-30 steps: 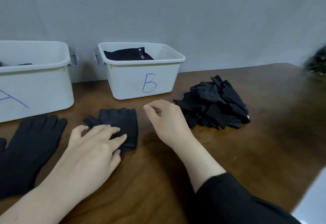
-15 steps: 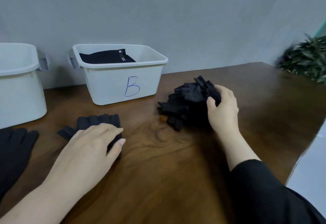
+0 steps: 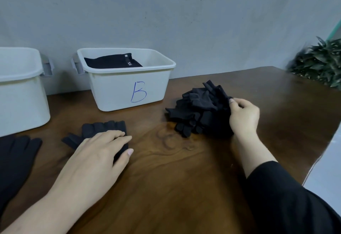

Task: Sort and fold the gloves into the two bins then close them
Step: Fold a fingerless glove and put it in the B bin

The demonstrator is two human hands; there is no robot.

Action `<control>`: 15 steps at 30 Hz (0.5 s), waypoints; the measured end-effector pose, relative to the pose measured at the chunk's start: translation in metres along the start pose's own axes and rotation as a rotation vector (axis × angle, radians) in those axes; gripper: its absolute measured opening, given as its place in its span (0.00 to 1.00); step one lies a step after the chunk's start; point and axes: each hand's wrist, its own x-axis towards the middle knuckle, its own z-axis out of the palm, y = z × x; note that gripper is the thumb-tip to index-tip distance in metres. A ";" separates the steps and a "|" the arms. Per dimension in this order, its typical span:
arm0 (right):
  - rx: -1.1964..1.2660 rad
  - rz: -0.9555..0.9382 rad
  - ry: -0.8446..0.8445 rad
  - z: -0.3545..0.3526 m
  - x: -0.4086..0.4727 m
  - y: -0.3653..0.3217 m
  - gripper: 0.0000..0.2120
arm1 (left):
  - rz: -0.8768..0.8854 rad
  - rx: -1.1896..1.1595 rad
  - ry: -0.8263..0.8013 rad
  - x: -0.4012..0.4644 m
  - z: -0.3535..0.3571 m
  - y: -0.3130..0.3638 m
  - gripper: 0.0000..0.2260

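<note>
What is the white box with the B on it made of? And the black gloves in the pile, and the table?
The white bin marked B looks like smooth moulded plastic, going by its rounded rim and faint sheen. The pile of black gloves, pinched by the right hand, looks like soft matte knitted fabric: it crumples and shines nowhere. The brown table shows swirling wood grain under a glossy finish; solid wood or veneer, I cannot tell.

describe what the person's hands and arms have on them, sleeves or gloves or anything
Both hands are bare, with no rings or gloves. The left hand shows a bare forearm with no sleeve in view. The right hand has a black sleeve starting partway up the forearm.
</note>
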 end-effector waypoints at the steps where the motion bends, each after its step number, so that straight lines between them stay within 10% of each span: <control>1: 0.005 -0.058 0.036 -0.008 0.000 -0.012 0.10 | -0.001 -0.006 0.017 0.000 0.000 0.000 0.22; 6: 0.178 -0.237 0.047 -0.047 -0.009 -0.096 0.10 | -0.069 -0.051 0.148 0.003 -0.006 -0.001 0.19; 15: 0.589 0.073 -0.593 -0.016 -0.074 -0.144 0.09 | -0.143 -0.185 0.322 -0.007 -0.016 -0.007 0.17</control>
